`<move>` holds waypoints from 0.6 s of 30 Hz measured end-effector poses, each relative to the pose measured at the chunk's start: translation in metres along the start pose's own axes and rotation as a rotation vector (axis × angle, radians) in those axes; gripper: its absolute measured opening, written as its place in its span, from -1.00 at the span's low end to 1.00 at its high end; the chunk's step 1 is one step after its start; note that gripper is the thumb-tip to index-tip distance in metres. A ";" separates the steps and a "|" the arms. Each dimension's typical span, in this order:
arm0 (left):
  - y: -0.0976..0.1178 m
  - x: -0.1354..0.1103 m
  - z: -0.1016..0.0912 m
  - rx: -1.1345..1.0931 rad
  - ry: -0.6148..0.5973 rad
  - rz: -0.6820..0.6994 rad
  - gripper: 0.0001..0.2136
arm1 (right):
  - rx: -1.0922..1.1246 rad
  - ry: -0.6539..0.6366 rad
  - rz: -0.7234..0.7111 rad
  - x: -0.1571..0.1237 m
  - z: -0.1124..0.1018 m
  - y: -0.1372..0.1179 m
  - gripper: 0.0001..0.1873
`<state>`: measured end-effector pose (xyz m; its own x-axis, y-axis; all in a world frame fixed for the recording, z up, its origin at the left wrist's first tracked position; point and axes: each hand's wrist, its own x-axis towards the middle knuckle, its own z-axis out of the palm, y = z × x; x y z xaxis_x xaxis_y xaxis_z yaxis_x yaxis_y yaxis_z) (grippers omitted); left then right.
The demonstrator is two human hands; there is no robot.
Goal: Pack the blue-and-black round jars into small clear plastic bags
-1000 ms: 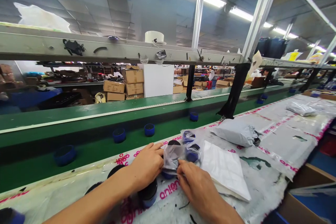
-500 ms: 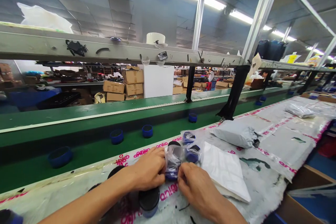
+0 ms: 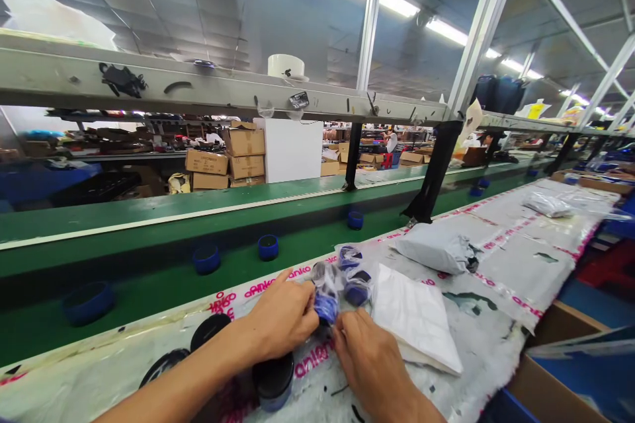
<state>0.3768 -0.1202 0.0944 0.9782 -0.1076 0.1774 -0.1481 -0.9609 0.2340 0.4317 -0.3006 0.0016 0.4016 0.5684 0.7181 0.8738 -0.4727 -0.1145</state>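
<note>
Between my hands is a clear plastic bag [image 3: 326,275] with a round blue piece [image 3: 325,308] in it. My left hand [image 3: 286,317] is closed at the bag's left side, fingers curled and thumb pressed in. At its lower right edge, my right hand [image 3: 371,351] pinches with fingertips together. Just beyond lie bagged blue round pieces, one [image 3: 357,287] nearer and another [image 3: 350,256] farther back. A black-topped round piece [image 3: 274,380] stands below my left hand, and more black round pieces [image 3: 210,330] are partly hidden by my left forearm.
Right of my hands lies a stack of flat white bags [image 3: 414,317], with a grey plastic package [image 3: 436,248] behind. Blue round pieces [image 3: 268,247] sit spaced along the green conveyor [image 3: 307,238]. A metal shelf beam [image 3: 213,89] crosses above; a cardboard box [image 3: 540,377] stands lower right.
The blue piece sits farther up inside the bag, away from me. Both hands remain closed at the bag and have shifted slightly. The whole view has turned a little to the right.
</note>
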 end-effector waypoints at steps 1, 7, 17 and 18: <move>0.002 0.000 -0.002 -0.011 0.008 -0.022 -0.90 | 0.004 0.034 0.003 0.002 -0.004 0.001 -0.76; 0.014 0.011 -0.014 -0.036 0.052 -0.163 -0.86 | -0.120 0.092 0.092 0.026 -0.038 0.017 -0.79; 0.030 0.016 -0.005 -0.011 0.053 -0.107 -0.74 | -0.153 0.080 0.327 0.029 -0.078 0.063 -0.81; 0.031 0.014 -0.004 -0.036 0.051 -0.087 -0.77 | -0.136 0.072 0.368 0.023 -0.084 0.068 -0.81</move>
<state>0.3856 -0.1508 0.1081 0.9792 -0.0098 0.2028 -0.0685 -0.9562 0.2846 0.4779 -0.3762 0.0681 0.6565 0.2976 0.6931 0.6286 -0.7238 -0.2847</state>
